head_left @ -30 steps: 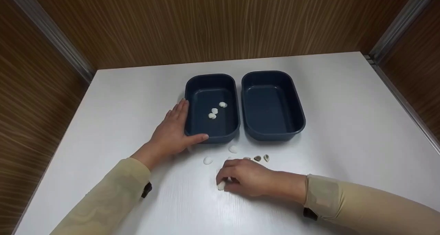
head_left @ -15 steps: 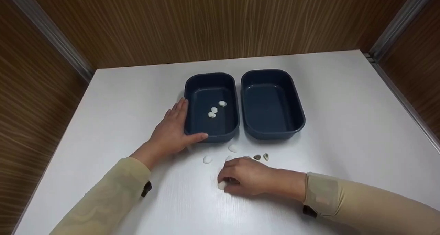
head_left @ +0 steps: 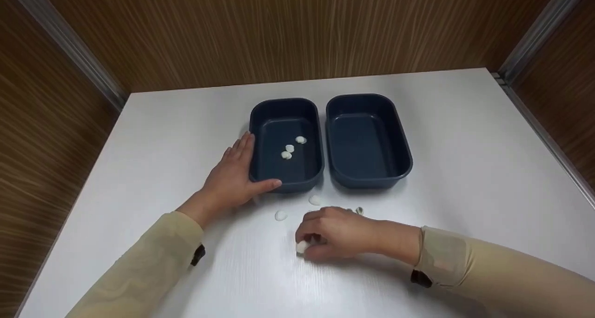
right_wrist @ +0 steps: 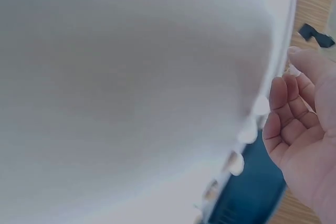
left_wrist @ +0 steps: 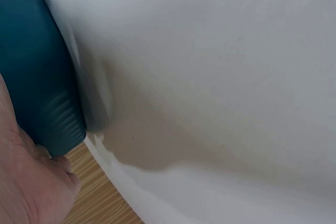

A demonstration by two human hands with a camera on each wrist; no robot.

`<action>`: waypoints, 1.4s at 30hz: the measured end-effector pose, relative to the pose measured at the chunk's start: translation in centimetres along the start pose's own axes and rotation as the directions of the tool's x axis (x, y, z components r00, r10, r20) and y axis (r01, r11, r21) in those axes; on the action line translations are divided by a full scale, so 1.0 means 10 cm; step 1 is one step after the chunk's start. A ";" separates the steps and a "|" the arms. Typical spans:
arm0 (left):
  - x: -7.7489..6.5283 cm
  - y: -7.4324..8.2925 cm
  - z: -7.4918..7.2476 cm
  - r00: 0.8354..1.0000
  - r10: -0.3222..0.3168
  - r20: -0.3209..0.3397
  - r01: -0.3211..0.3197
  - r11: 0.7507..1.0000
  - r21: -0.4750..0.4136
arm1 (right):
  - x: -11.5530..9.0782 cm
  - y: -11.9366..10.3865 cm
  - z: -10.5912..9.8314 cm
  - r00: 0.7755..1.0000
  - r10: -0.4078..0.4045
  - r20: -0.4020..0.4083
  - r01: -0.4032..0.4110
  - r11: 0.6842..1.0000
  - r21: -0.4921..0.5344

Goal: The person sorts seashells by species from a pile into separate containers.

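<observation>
On a white surface (head_left: 186,132), the left hand (head_left: 228,178) is laid along the left wall of a dark blue container (head_left: 279,127), fingers straight, thumb spread wide to the near rim. Inside, a few white shells (head_left: 286,155) are seen on its floor. A loose shell (head_left: 280,215) is seen in front. Farther right, a pale shell (head_left: 302,247) is pinched between the fingers and thumb of the right hand (head_left: 335,233). Beyond it, a second loose shell (head_left: 314,200) and a small brownish shell (head_left: 360,210) are seen. Behind, a matching container (head_left: 360,146) is set just beside the first.
</observation>
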State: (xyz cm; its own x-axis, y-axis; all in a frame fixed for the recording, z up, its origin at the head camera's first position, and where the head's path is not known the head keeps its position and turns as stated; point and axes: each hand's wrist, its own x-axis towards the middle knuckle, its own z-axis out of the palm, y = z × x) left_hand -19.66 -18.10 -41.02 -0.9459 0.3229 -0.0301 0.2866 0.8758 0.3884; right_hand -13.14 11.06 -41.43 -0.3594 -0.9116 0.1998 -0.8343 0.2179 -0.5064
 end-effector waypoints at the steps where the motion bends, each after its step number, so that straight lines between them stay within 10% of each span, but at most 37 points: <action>1: 0.00 0.00 0.00 1.000 0.002 -0.004 -0.002 1.000 0.002 | 0.01 0.00 -0.05 1.000 -0.002 -0.005 0.002 1.000 0.008; 21: 0.03 0.01 -0.05 1.000 0.013 0.003 -0.013 1.000 0.018 | 0.46 0.19 -1.02 0.972 0.080 -0.219 -0.082 0.997 0.000; 42: 0.00 0.02 -0.01 1.000 0.010 0.012 -0.010 0.999 0.031 | 0.95 0.79 -0.89 0.931 0.324 -0.165 -0.316 0.946 0.077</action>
State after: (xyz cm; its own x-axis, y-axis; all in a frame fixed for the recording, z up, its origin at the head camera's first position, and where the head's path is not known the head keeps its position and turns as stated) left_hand -19.61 -18.01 -40.83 -0.9412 0.3359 -0.0371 0.3010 0.8831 0.3598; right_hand -26.86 7.19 -36.00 -0.6743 -0.7208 0.1603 -0.6434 0.4671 -0.6065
